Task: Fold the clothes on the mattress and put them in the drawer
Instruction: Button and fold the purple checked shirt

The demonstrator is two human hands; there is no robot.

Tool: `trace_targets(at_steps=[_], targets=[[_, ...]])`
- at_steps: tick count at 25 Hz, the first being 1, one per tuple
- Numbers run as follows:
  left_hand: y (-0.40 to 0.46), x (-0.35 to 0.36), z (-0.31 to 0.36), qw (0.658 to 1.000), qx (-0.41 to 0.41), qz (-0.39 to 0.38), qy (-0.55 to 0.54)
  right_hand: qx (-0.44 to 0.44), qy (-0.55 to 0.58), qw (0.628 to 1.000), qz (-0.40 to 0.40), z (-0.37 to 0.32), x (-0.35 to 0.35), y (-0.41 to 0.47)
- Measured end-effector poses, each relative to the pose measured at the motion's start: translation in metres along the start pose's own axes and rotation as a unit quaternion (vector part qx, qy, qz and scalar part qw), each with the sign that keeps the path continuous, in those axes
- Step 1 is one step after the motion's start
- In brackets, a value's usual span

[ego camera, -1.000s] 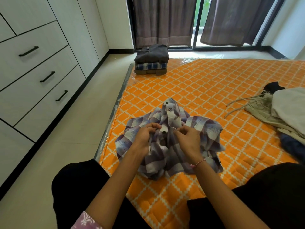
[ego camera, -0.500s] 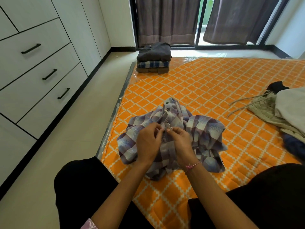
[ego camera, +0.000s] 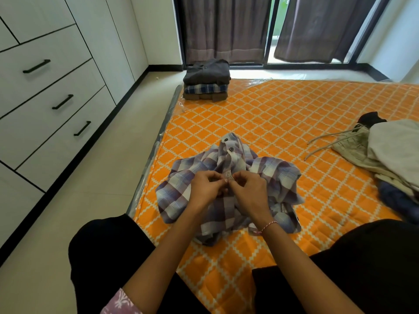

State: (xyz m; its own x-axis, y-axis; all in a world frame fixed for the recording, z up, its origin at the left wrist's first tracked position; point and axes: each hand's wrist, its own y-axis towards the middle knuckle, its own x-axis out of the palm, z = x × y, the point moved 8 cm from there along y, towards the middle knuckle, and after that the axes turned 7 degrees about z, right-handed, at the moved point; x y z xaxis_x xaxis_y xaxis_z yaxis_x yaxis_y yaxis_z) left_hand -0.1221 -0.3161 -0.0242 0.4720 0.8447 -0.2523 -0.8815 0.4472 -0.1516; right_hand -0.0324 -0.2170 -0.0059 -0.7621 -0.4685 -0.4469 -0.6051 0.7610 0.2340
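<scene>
The crumpled purple-and-white plaid button shirt lies on the orange quilted mattress. The left hand and right hand each pinch its placket — apparently buttoning before folding; next, it likely needs spreading flat.

We find no readable text, label or number, perhaps because everything beyond the hands is too small.

Both hands pinching plaid shirt placket, seemingly buttoning, orange mattress
</scene>
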Motion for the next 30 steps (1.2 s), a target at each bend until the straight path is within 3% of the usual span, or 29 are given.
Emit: trace_targets(at_steps=[9,15,20,24,28,30], targets=[[-0.005,0.006,-0.01,0.992,-0.082,-0.015,-0.091,0.013,-0.02,1.0,0.011,0.005,-0.003,-0.001],[-0.007,0.007,-0.008,0.997,-0.028,-0.015,-0.066,0.009,-0.004,1.0,-0.002,0.004,-0.008,-0.001],[-0.006,0.01,0.004,0.996,0.082,0.032,0.015,0.083,0.031,0.996,-0.001,0.016,-0.008,-0.003],[-0.004,0.013,0.002,0.994,0.089,0.048,0.035,0.115,0.064,0.991,0.035,0.023,-0.008,-0.008],[-0.001,0.01,-0.002,0.991,0.091,0.077,0.052,0.215,0.202,0.954,-0.058,0.035,0.005,-0.008],[0.0,0.011,-0.005,0.992,0.091,0.073,0.05,0.222,0.229,0.943,-0.093,0.038,0.008,-0.007]])
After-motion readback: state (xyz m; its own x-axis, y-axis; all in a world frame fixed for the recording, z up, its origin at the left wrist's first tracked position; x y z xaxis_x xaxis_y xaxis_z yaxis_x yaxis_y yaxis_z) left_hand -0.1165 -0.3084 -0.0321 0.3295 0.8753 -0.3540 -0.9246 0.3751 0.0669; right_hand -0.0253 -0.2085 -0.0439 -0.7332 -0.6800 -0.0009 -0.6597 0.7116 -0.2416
